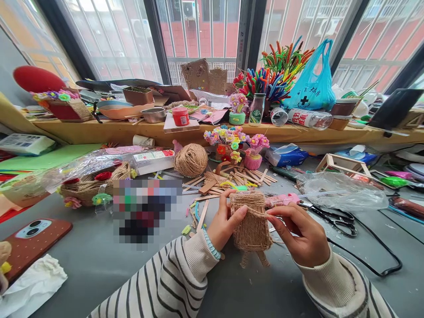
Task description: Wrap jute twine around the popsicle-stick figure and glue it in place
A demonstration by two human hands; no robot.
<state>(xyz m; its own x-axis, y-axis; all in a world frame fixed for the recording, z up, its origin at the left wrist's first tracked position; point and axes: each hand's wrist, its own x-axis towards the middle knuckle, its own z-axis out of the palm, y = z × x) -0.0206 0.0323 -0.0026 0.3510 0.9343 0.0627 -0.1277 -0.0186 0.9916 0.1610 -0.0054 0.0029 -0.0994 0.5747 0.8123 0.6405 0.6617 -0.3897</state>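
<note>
A small body wrapped in rows of brown jute twine [251,229], with two short legs at its bottom, is held up over the grey table. My left hand [223,223] grips it from the left, the thumb pressing on its front. My right hand [300,232] is closed in a pinch on a strand of twine [256,212] at the right edge of the wrapped body. Behind it sits a ball of jute twine [191,160]. Loose wooden craft sticks [245,176] lie scattered just beyond my hands.
Black-handled scissors [334,218] and a black cable [380,271] lie at right, near a clear plastic bag [344,192]. To the left are a phone [39,243], a crumpled tissue [36,287] and a twine-wrapped basket [89,187]. Crochet flowers [227,137] and a crowded ledge [132,130] stand behind.
</note>
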